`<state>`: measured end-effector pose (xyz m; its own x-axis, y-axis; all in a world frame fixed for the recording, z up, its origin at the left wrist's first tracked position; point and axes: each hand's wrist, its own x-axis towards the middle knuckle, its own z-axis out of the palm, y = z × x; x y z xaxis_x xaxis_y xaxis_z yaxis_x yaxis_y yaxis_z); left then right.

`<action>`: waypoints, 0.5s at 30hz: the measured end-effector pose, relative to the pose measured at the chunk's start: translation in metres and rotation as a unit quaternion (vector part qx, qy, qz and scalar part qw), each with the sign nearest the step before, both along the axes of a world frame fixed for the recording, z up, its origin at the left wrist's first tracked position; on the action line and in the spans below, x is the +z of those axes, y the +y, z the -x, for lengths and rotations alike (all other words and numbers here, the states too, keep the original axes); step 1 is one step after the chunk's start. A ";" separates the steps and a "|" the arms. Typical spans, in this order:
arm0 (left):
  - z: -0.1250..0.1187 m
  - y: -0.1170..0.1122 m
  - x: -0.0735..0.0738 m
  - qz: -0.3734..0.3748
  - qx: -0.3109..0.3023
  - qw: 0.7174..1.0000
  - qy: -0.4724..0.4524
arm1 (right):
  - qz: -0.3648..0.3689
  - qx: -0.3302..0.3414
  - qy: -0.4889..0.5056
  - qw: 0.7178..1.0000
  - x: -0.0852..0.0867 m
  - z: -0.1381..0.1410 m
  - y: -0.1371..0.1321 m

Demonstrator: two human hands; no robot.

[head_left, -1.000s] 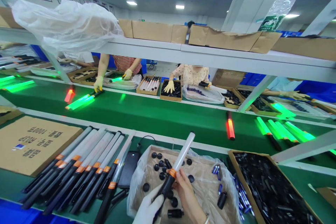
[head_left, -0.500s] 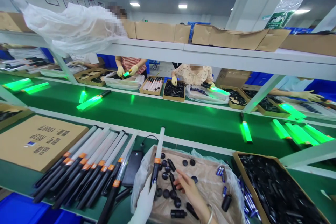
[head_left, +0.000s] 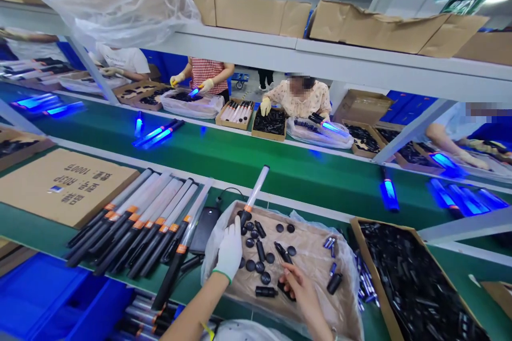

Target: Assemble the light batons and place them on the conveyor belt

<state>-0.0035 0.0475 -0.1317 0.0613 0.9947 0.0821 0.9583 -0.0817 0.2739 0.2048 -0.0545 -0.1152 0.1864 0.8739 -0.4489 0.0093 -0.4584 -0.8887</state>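
Observation:
My left hand point(head_left: 230, 249), in a white glove, is shut on a baton point(head_left: 253, 192) with a translucent white tube, an orange band and a black handle, held upright over a plastic-lined cardboard tray point(head_left: 316, 234). My bare right hand point(head_left: 302, 290) lies in the tray with its fingers apart, touching a black part point(head_left: 286, 292). Around it are several round black caps point(head_left: 260, 266), black cylindrical parts point(head_left: 266, 291) and small blue batteries point(head_left: 328, 242). Part of the handle is hidden by my left glove.
Finished batons point(head_left: 136, 229) lie in a row to the left, beside a black power bank point(head_left: 204, 229). A box of black parts point(head_left: 416, 282) stands to the right. Beyond them runs a green conveyor point(head_left: 256, 165) with blue-glowing batons, and co-workers point(head_left: 296, 98) sit across it.
My left hand has lifted the baton and moved away from my body. My right hand has shifted among the parts. The batons on the belt now glow blue instead of green and red.

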 end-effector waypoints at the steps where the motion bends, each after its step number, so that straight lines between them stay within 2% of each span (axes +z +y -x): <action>1: -0.001 -0.002 0.002 -0.006 -0.003 1.000 0.009 | 0.010 0.006 0.014 1.000 0.001 0.003 0.000; 3: 0.004 -0.008 0.009 -0.012 -0.002 1.000 0.018 | 0.031 0.015 0.043 0.998 0.003 0.008 0.000; 5: 0.021 -0.019 0.023 -0.011 -0.001 1.000 0.016 | 0.032 0.018 0.044 0.998 0.003 0.008 -0.002; 8: 0.073 -0.039 0.049 0.005 0.019 1.000 0.000 | 0.041 0.017 0.020 0.999 -0.003 -0.001 -0.008; 9: 0.095 -0.046 0.056 0.018 0.037 0.999 -0.005 | 0.044 0.015 0.007 0.999 -0.005 -0.005 -0.010; 10: 0.116 -0.054 0.061 0.057 0.079 0.995 -0.012 | 0.047 0.015 -0.007 0.999 -0.008 -0.010 -0.011; 12: 0.153 -0.070 0.062 0.100 0.130 0.986 -0.005 | 0.049 0.020 -0.031 0.998 -0.013 -0.018 -0.013; 15: 0.181 -0.094 0.047 0.170 0.156 0.973 -0.011 | 0.034 0.044 -0.062 0.997 -0.016 -0.021 -0.011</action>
<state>-0.1849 -0.0466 -0.0846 -0.2456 0.9346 -0.2574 0.9153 0.3110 0.2558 0.2255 -0.0658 -0.1310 0.1692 0.8573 -0.4862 0.1602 -0.5106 -0.8448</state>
